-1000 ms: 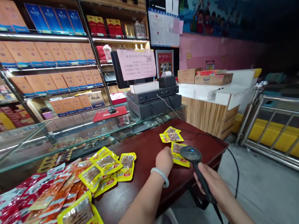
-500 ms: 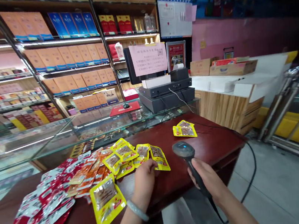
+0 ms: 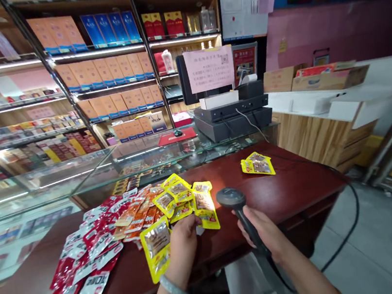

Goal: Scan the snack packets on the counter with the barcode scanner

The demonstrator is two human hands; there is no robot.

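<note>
My right hand (image 3: 264, 232) is wrapped round the handle of a black barcode scanner (image 3: 230, 199), its head raised over the dark red table (image 3: 298, 190). My left hand (image 3: 182, 237), with a pale bangle at the wrist, rests with curled fingers on the near edge of a cluster of yellow snack packets (image 3: 181, 198), its fingertips pinching a yellow packet (image 3: 205, 208). A larger yellow packet (image 3: 156, 246) lies just left of that hand. Two yellow packets (image 3: 257, 164) lie apart at the table's far right.
Red and orange snack packets (image 3: 92, 241) spread over the table's left. Behind stands a glass counter (image 3: 111, 169) with a cash register and monitor (image 3: 229, 107). Shelves of boxed goods (image 3: 96, 73) line the back wall. The scanner's cable (image 3: 353, 212) loops off the right edge.
My left hand carried a yellow packet from beside the scanner leftward to the yellow cluster. The view has swung left. The scanner stays in my right hand.
</note>
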